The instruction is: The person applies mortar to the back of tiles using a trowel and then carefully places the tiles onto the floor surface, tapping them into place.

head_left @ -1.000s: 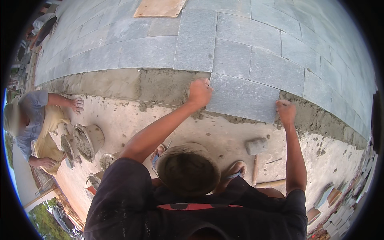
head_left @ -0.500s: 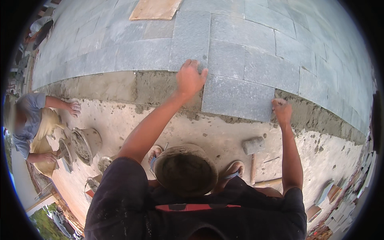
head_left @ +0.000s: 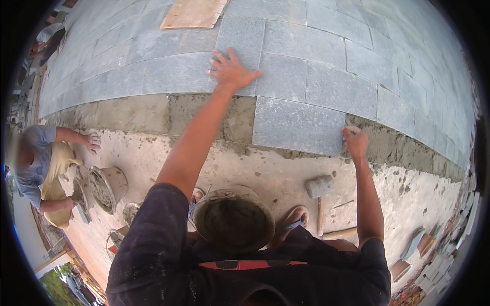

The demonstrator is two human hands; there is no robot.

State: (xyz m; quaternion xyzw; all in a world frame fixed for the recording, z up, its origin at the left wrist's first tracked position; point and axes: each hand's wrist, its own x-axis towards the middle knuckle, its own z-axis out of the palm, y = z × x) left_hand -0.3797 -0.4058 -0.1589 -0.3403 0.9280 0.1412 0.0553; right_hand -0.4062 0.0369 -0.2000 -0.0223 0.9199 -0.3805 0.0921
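My left hand [head_left: 232, 74] lies spread on a laid grey stone tile [head_left: 240, 35], fingers pointing away from me. Below and right of it, a bluish-grey rectangular tile [head_left: 298, 125] rests on the wet mortar strip [head_left: 204, 109], its far edge along the laid row. At this tile's right edge, my right hand [head_left: 356, 142] is closed, its curled fingers against or just beside the edge. Whether anything sits between those fingers is hidden.
A mortar bucket [head_left: 240, 192] stands between my feet. To its right lies a mallet [head_left: 320, 186] with a wooden handle. At left, a co-worker [head_left: 38, 153] crouches beside another mortar bucket [head_left: 121, 184]. A brown board [head_left: 194, 13] lies on the far tiles.
My left hand has moved slightly up and left, its fingers opening from curled to spread. The right hand stays at the tile's right edge, slightly lower.
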